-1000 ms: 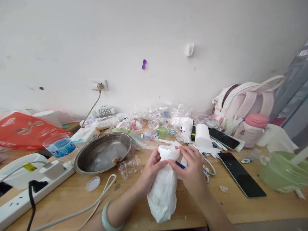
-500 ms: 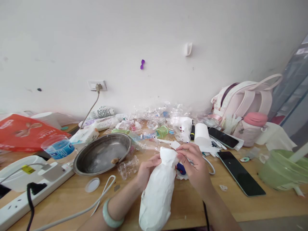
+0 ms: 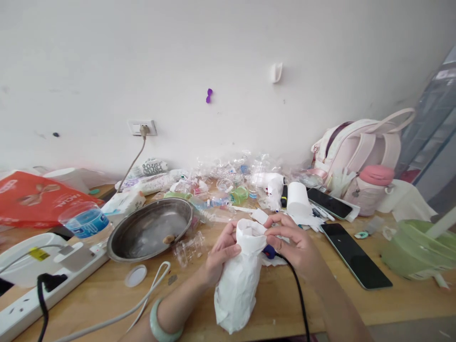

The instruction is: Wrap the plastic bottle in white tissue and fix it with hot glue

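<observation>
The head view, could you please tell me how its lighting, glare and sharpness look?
Head view: soft, diffuse light, the wall dimmer at upper right; head view: pale sheen in the metal basin; head view: white wrapped object held by left hand and right hand, slightly soft in detail.

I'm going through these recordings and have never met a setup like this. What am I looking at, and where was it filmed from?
There is no machine: a person works bare-handed, filmed by one camera worn on their head, looking forward and down. The left hand grips the side of a white bottle-shaped object near its open top, while the right hand pinches its rim. On the wooden desk are a metal basin, a power strip, a paper roll, a large smartphone and a backpack.
</observation>
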The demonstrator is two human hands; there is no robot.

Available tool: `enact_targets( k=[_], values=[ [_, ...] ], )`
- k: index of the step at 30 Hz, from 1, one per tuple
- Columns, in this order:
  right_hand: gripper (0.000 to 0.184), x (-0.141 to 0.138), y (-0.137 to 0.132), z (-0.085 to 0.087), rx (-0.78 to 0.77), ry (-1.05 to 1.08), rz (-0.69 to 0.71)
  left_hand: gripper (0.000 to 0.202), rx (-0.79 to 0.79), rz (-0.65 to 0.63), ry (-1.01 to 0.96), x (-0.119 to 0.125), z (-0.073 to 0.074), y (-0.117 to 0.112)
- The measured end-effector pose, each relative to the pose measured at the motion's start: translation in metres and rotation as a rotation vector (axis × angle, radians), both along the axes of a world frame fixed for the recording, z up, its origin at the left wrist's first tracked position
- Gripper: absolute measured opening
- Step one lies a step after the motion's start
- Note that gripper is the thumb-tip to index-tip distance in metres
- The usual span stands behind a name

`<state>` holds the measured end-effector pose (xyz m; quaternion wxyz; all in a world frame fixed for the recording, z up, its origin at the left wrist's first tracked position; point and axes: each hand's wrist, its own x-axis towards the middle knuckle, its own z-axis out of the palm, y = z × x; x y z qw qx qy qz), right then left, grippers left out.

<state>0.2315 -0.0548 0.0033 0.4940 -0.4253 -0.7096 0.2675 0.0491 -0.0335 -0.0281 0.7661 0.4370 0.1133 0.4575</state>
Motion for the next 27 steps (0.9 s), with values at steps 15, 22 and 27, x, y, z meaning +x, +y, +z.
enact_targets(
  k=[15,22,27],
  values=[
    [0.01,-0.033,-0.03,0.017,0.394,-0.353,-0.193,0.042,0.323,0.19,0.207,-0.009,0.001,-0.001],
    [0.02,-0.031,-0.031,0.022,0.28,-0.291,-0.168,0.041,0.357,0.251,0.273,-0.012,0.001,-0.004],
    [0.019,-0.035,-0.024,0.019,0.274,-0.29,-0.196,0.041,0.3,0.218,0.23,-0.01,0.001,-0.001]
  ],
)
